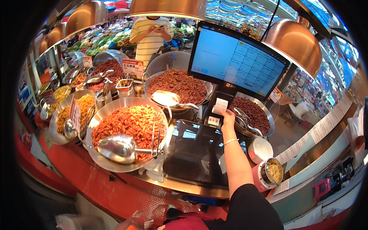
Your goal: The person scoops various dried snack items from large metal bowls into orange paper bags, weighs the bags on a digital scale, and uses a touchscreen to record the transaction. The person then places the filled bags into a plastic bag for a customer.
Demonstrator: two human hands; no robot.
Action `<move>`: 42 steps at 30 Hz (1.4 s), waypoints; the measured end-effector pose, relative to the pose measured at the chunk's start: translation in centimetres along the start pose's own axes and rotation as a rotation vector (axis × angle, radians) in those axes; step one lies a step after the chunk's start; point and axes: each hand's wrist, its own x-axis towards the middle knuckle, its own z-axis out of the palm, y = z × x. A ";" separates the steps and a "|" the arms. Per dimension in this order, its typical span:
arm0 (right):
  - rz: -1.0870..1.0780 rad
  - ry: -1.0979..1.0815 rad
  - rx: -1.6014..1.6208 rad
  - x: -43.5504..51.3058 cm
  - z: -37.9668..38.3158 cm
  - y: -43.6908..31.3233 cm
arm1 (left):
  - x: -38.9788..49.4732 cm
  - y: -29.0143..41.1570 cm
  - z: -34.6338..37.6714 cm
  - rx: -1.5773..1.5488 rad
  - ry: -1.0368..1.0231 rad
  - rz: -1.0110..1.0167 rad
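Observation:
My right hand (228,117) reaches forward to the slot of a receipt printer under a touchscreen sales terminal (238,60). Its fingers are on a curled white paper receipt (220,105) that sticks out of the slot. A small white label (213,120) with writing sits just below. Beneath my forearm lies a black glossy flat surface (189,155). Right of my hand is a metal bowl of small dark-brown food pieces (250,112) with a scoop (243,115) in it. My left hand is out of view.
A large metal bowl (100,161) of reddish strips holds a shiny scoop (118,148) near the front edge. White cup (261,149) and pink container (260,176) stand right of my forearm. Copper lamps (294,43) hang overhead. A person (151,37) stands across the counter.

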 end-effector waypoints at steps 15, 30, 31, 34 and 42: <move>0.521 -0.237 0.408 -3.9 -0.7 7.2 | 5.9 1.5 3.9 0.013 0.082 0.065; 0.518 -1.768 0.669 -34.6 9.0 -2.6 | 11.8 9.1 8.6 -0.128 -0.408 0.006; 0.480 -1.965 0.695 -38.4 12.3 0.1 | 12.0 10.0 8.6 -0.133 -0.453 -0.013; 0.349 -2.157 -0.187 -49.4 18.0 5.7 | 12.2 12.4 8.1 -0.139 -0.540 -0.067; -0.593 -1.855 -0.579 -48.0 16.6 7.8 | 13.7 20.0 4.3 -0.172 -0.563 -0.018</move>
